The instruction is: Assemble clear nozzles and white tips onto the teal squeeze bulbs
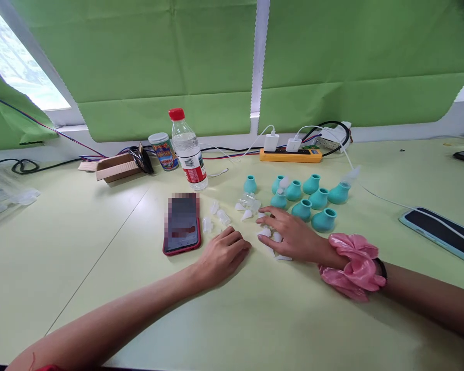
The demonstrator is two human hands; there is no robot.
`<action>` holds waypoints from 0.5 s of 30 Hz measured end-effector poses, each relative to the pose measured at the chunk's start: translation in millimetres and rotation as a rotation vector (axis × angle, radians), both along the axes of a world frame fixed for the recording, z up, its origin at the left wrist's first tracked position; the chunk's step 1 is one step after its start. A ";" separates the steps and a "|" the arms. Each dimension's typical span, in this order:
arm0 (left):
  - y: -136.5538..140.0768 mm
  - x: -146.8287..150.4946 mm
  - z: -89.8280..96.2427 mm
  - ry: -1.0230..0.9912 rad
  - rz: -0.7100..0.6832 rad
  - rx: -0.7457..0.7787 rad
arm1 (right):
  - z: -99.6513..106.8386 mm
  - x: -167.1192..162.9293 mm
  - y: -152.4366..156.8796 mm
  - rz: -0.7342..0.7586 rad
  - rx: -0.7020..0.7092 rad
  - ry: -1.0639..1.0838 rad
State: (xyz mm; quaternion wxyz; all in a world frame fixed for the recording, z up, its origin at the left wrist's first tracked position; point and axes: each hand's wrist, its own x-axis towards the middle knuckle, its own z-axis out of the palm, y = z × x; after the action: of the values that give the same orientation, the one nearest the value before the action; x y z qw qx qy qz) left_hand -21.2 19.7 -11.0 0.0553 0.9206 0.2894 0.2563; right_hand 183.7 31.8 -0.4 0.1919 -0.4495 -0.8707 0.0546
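Observation:
My left hand (pixel 224 255) rests on the table with its fingers curled together and nothing showing in them. My right hand (pixel 292 237) is spread palm down, fingers apart, over several small white plastic pieces (pixel 265 232); some lie partly hidden beneath it. More white pieces (pixel 247 214) and a clear plastic piece (pixel 250 201) are just beyond its fingertips. Between the phone and my hands are a few translucent tube-like pieces (pixel 223 217). Several teal bulb-shaped parts (pixel 302 210) with open necks stand behind my right hand. A translucent tip (pixel 351 175) sits at the neck of the rightmost one.
A red-cased phone (pixel 182 224) lies left of my hands. Behind it stand a water bottle (pixel 189 152) and a can (pixel 163 151), near a cardboard box (pixel 118 167). A yellow power strip (pixel 291 155) with chargers is at the back; a cable runs to another phone (pixel 444 232).

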 end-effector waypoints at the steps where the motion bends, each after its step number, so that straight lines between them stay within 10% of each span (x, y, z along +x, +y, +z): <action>1: 0.1 -0.1 0.0 -0.015 -0.012 -0.007 | -1.7 -1.4 0.0 0.000 0.002 0.034; 15: 2.2 -0.3 -4.5 -0.119 0.011 0.052 | -4.7 -5.2 14.8 0.098 -0.026 0.135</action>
State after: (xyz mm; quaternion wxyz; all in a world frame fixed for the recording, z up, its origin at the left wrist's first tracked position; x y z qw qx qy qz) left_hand -21.5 21.9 -15.4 0.0472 0.9033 0.2839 0.3182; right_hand 178.6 46.6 -5.1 0.2416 -0.4042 -0.8759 0.1052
